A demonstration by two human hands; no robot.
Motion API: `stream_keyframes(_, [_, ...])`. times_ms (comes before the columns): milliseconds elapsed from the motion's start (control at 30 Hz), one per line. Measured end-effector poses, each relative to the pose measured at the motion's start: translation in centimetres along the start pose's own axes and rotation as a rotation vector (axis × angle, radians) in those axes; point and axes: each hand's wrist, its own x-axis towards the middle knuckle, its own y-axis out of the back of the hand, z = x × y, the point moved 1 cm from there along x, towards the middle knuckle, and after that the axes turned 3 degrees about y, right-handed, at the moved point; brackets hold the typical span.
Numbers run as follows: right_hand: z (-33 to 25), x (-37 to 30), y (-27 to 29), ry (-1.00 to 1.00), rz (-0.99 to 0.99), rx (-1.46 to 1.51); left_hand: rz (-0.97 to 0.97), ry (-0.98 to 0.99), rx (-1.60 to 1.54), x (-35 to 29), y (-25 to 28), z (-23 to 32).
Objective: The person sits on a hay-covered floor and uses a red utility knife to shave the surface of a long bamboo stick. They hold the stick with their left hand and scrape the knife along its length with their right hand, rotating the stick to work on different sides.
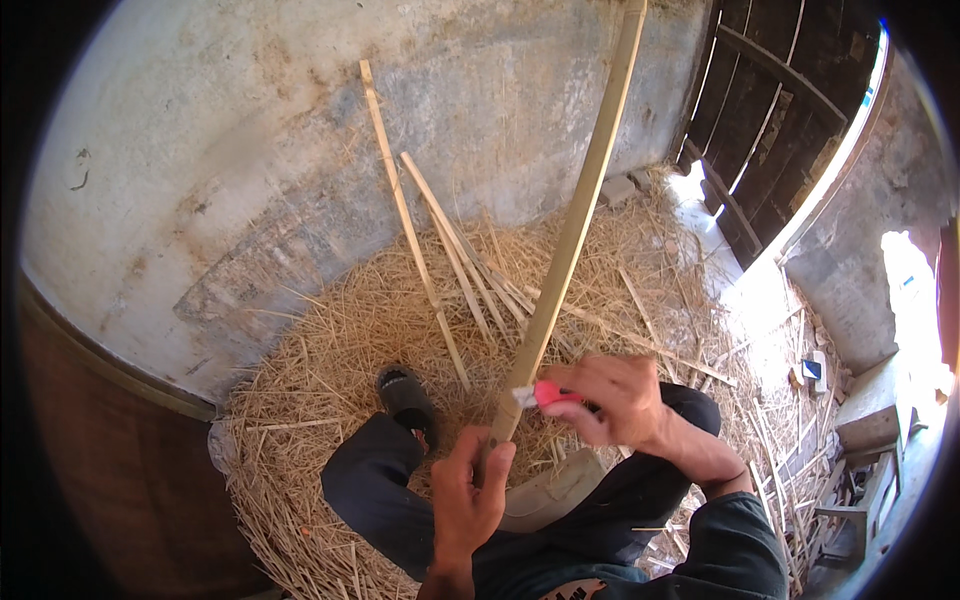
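Observation:
A long split bamboo strip [572,240] runs from my lap up past the top edge of the head view. My left hand [470,500] is closed around its lower end, thumb on one side and fingers on the other. In my right hand [612,400] is a red-handled tool [550,393], gripped with the fingers curled over it. Its pale tip touches the strip a little above my left hand. The exact kind of tool cannot be made out. Under the strip, between my legs, lies a pale curved piece [555,490], partly hidden.
Narrow bamboo strips [405,215] lean on the stained wall [250,130]. Straw-like shavings [330,330] cover the floor around a dark slipper [405,398] on my foot. To the right are a plank door [770,110], a small blue-and-white object [815,371] and a wooden frame [860,490].

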Motion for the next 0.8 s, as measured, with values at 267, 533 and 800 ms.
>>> stream_keyframes(267, [0.3,0.0,-0.4,0.009,-0.009,-0.046,-0.014,0.021,0.028,-0.2,0.2,-1.0])
stream_keyframes(533, [0.2,0.1,-0.7,0.028,0.007,-0.075,-0.030,0.031,0.023,-0.4,0.6,-1.2])
stream_keyframes(800, [0.4,0.6,-0.5,0.026,0.011,-0.128,-0.028,0.067,0.041,-1.0,1.1,-1.2])
